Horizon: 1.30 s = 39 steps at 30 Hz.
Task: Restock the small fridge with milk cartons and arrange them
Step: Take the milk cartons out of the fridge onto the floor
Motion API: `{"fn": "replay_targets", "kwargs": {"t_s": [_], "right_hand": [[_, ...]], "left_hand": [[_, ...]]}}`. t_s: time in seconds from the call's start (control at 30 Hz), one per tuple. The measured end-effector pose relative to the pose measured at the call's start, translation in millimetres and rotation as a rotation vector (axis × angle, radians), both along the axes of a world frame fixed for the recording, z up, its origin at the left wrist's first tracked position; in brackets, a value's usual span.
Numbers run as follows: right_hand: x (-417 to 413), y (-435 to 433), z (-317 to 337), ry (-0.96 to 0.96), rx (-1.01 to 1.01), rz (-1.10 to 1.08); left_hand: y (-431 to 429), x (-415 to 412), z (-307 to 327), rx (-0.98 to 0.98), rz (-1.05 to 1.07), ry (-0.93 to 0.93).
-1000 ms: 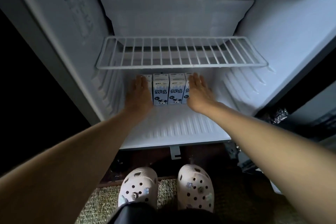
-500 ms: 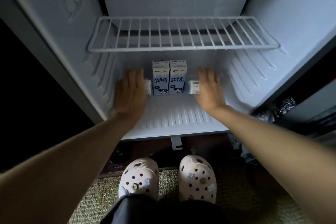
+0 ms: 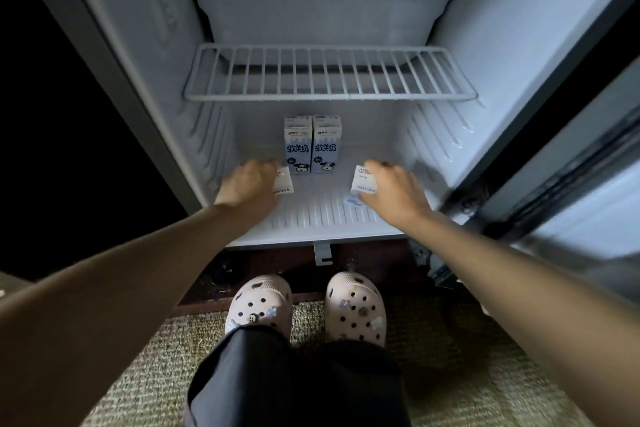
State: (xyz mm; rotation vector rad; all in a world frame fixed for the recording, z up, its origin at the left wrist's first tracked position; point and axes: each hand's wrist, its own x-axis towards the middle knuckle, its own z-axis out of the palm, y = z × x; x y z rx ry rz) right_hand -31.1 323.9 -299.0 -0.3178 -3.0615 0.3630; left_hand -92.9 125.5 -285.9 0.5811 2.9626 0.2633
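Looking down from the head view into the small fridge [image 3: 519, 45], under the wire shelf [image 3: 329, 94]. Seeing two standing cartons [image 3: 312, 146] upright at the back middle of the fridge floor [image 3: 322, 215], touching side by side, printed fronts facing out.

Gripping one more milk carton in each hand, low over that floor and in front of the pair. Curling the left hand [image 3: 247, 184] over the left carton [image 3: 283, 181], most of it hidden under the fingers, only a white side showing at the inner edge of the hand. Clamping the right hand [image 3: 394, 187] on the right carton [image 3: 363, 179] in the same way, its white printed side turned up.

Holding both cartons tilted, long axis pointing roughly toward the back wall and not upright; not being able to tell the exact lean. Having the left carton just beside the lower left corner of the pair, and the right carton apart from it, with a bare strip of floor between.

Judging the left hand as nearer to its place. Probably needing next to turn each carton upright and push it inward against the pair, left one rightward, right one leftward.
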Motion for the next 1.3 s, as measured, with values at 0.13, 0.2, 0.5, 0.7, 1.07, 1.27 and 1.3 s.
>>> {"fn": "replay_targets", "kwargs": {"t_s": [0.13,0.2,0.5,0.7,1.07,1.27,1.3], "right_hand": [[51,-4,44,-0.004,-0.065,-0.091],[79,-7,69,0.009,-0.105,-0.132],[246,-6,165,0.183,-0.229,-0.304],[376,16,174,0.228,-0.154,-0.516],[580,31,106,0.173,-0.348,-0.9],[662,33,55,0.097,-0.471,-1.089],[675,35,48,0.093,-0.5,-1.109]], "left_hand": [[-1,37,56,0.061,-0.027,0.023],[2,61,84,0.093,-0.065,0.038],[38,204,179,0.276,-0.318,0.004],[86,305,191,0.281,-0.533,-0.063],[146,480,135,0.085,-0.935,-0.172],[164,557,100,0.007,-1.004,-0.335],[166,568,94,0.0,-1.014,-0.376]]}}
